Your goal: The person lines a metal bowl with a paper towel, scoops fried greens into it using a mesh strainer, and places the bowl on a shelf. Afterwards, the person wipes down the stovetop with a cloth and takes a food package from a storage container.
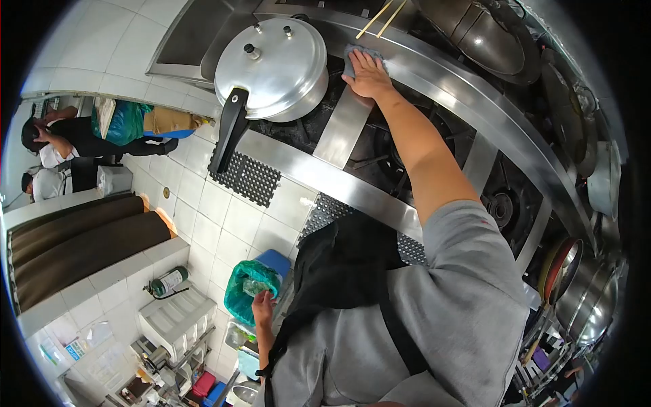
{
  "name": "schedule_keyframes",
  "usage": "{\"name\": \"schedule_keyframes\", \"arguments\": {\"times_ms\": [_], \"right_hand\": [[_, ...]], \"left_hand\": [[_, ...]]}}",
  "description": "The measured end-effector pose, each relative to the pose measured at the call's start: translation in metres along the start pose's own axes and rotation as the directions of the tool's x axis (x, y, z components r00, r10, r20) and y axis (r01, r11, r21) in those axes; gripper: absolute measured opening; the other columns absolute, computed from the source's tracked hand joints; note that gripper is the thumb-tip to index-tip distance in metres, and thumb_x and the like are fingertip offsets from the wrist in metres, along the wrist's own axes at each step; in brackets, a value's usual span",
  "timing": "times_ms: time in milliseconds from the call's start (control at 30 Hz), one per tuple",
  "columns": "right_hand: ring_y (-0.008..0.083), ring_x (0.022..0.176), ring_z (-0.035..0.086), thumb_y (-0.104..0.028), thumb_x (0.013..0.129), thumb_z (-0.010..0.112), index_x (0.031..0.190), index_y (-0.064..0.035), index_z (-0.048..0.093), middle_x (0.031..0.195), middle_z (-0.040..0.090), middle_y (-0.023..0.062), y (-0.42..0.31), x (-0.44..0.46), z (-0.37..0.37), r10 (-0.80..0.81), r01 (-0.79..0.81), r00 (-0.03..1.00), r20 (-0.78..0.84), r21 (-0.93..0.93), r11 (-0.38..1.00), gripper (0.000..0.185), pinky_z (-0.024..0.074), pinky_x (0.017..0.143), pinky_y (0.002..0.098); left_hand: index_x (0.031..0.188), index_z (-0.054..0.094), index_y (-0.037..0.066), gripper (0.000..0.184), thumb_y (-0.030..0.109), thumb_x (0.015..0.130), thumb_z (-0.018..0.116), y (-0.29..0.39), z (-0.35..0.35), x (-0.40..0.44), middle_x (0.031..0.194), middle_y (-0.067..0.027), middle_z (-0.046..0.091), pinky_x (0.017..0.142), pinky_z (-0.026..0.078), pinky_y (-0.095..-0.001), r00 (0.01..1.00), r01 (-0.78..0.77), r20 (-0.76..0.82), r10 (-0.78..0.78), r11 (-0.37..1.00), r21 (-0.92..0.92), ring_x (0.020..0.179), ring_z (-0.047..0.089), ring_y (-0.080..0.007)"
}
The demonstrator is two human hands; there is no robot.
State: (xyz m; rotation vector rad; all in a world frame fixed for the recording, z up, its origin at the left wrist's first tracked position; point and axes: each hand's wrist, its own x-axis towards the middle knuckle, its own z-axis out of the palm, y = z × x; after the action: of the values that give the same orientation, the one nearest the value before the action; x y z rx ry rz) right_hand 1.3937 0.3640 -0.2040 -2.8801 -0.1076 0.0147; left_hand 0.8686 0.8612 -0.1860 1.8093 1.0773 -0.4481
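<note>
My right hand (368, 76) lies palm down over a grey cloth (350, 68), pressing it against the steel rear part of the stove (342, 132). Its fingers reach forward across the cloth. To its left stands a large lidded pressure cooker (278, 61) with a long black handle (234, 125) pointing toward the stove's front. Low at my side hangs my left hand (262, 308), its fingers bent together; whether anything is in them is too small to make out. In view, it overlaps the edge of a bin (241, 292) lined with a green bag.
Chopsticks (380, 20) lie beyond the cloth. Woks (485, 34) and pans (559, 271) line the right side. Black perforated mats (254, 180) cover floor tiles before the stove. Two other people (68, 136) are at the far left, near a fire extinguisher (166, 281).
</note>
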Motion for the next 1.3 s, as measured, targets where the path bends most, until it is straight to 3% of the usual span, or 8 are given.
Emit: {"name": "schedule_keyframes", "arguments": {"times_ms": [233, 333, 400, 600, 633, 700, 1067, 1300], "right_hand": [[0.0323, 0.141, -0.002, -0.051, 0.092, 0.034, 0.146, -0.0031, 0.008, 0.153, 0.0, 0.0133, -0.077, -0.067, 0.011, 0.27, -0.272, 0.962, 0.042, 0.034, 0.962, 0.077, -0.0004, 0.113, 0.0449], [0.0324, 0.141, -0.002, -0.051, 0.092, 0.035, 0.146, -0.003, 0.009, 0.153, 0.001, 0.0135, -0.122, -0.113, 0.021, 0.272, -0.274, 0.96, 0.062, 0.01, 0.962, 0.077, -0.0001, 0.113, 0.0455], [0.0323, 0.141, -0.002, -0.052, 0.091, 0.036, 0.146, -0.0026, 0.009, 0.153, 0.001, 0.014, -0.147, -0.143, 0.03, 0.214, -0.217, 0.972, 0.097, 0.026, 0.976, 0.078, -0.0003, 0.113, 0.0457], [0.033, 0.141, -0.001, -0.051, 0.09, 0.04, 0.145, -0.0008, 0.012, 0.153, 0.003, 0.0162, -0.202, -0.216, 0.037, 0.109, -0.113, 0.987, 0.12, 0.031, 0.993, 0.08, 0.0026, 0.113, 0.047], [0.0341, 0.141, 0.002, -0.052, 0.089, 0.042, 0.144, -0.0004, 0.012, 0.152, 0.005, 0.0167, -0.205, -0.223, 0.046, 0.083, -0.084, 0.994, 0.073, 0.012, 0.996, 0.082, 0.0041, 0.113, 0.048], [0.035, 0.14, 0.005, -0.05, 0.086, 0.049, 0.144, -0.0003, 0.013, 0.152, 0.007, 0.0174, -0.221, -0.229, 0.044, 0.084, -0.082, 0.994, 0.071, -0.021, 0.996, 0.085, 0.0051, 0.113, 0.0491], [0.035, 0.132, 0.026, -0.018, 0.076, 0.056, 0.135, 0.0001, 0.035, 0.143, 0.03, 0.0167, -0.359, -0.075, 0.106, -0.328, 0.326, 0.918, -0.225, -0.045, 0.944, 0.065, 0.0191, 0.108, 0.0501], [0.0319, 0.135, 0.024, -0.014, 0.079, 0.056, 0.138, -0.006, 0.033, 0.146, 0.029, 0.0128, -0.411, 0.005, 0.149, -0.317, 0.327, 0.899, -0.302, -0.021, 0.945, 0.064, 0.0191, 0.109, 0.047]], "left_hand": [[0.107, 0.058, -0.001, 0.031, 0.024, 0.088, 0.061, -0.118, -0.006, 0.103, 0.083, -0.0085, 0.066, 0.058, 0.048, -0.0279, 0.961, -0.091, 0.274, 0.026, 0.969, 0.23, 0.067, 0.062, -0.0157], [0.106, 0.058, 0.001, 0.031, 0.026, 0.088, 0.06, -0.146, -0.029, 0.127, 0.082, -0.0085, 0.066, 0.057, 0.048, -0.0278, 0.966, 0.037, 0.26, -0.01, 0.994, -0.102, 0.065, 0.062, -0.0168], [0.106, 0.057, 0.002, 0.032, 0.028, 0.088, 0.058, -0.086, -0.048, 0.097, 0.081, -0.009, 0.065, 0.053, 0.048, -0.0294, 0.964, 0.123, 0.237, -0.124, 0.992, 0.017, 0.063, 0.062, -0.0184], [0.108, 0.056, 0.004, 0.03, 0.026, 0.088, 0.056, -0.101, -0.098, 0.151, 0.079, -0.0065, 0.064, 0.045, 0.045, -0.0279, 0.949, -0.191, 0.288, 0.128, 0.96, 0.203, 0.06, 0.061, -0.0153], [0.108, 0.055, 0.002, 0.032, 0.026, 0.087, 0.058, -0.097, -0.1, 0.155, 0.079, -0.007, 0.064, 0.046, 0.045, -0.0269, 0.967, 0.126, 0.227, -0.117, 0.992, -0.024, 0.059, 0.06, -0.0144], [0.107, 0.055, 0.0, 0.03, 0.023, 0.088, 0.058, -0.103, -0.106, 0.158, 0.081, -0.0083, 0.064, 0.05, 0.046, -0.026, 0.982, 0.109, 0.169, -0.086, 0.985, -0.132, 0.061, 0.06, -0.0146], [0.093, 0.056, 0.005, 0.012, 0.017, 0.092, 0.055, -0.152, -0.102, 0.04, 0.073, -0.0041, 0.059, 0.048, 0.042, -0.0231, 0.985, 0.05, 0.172, -0.002, 0.959, -0.278, 0.063, 0.058, -0.0125], [0.094, 0.057, 0.004, 0.017, 0.021, 0.091, 0.057, -0.258, -0.133, -0.011, 0.082, -0.0073, 0.064, 0.056, 0.046, -0.0249, 0.952, 0.307, 0.14, -0.273, 0.865, -0.396, 0.069, 0.061, -0.0146]]}}
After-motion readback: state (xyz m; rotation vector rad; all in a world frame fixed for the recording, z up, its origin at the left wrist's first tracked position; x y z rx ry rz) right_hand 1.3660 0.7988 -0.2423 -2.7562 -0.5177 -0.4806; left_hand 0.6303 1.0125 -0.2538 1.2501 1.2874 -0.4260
